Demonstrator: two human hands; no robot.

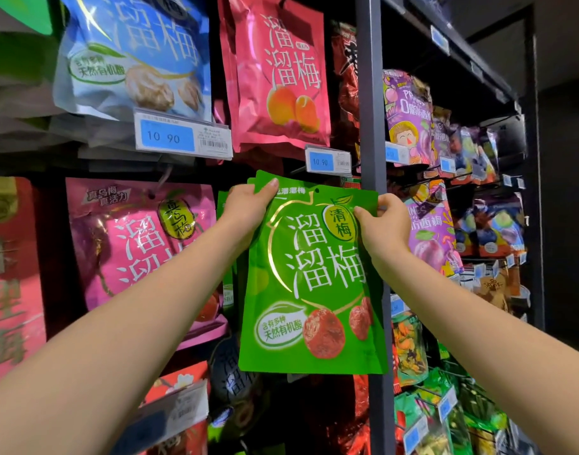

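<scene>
Head view: left hand (248,205) and right hand (385,221) pinch glossy green plum pouch (311,290) top corners

Rack: dark metal post (370,93) and shelves (445,31), hung with snack bags (281,77).
Price tags (183,136): blue-and-white, under the bags.
Wall (564,126): dark, at right.

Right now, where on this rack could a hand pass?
A dark gap runs between the red bag and the pink bag at left; another sits above the green bag, left of the price tag. Right of the post, bags crowd.
</scene>
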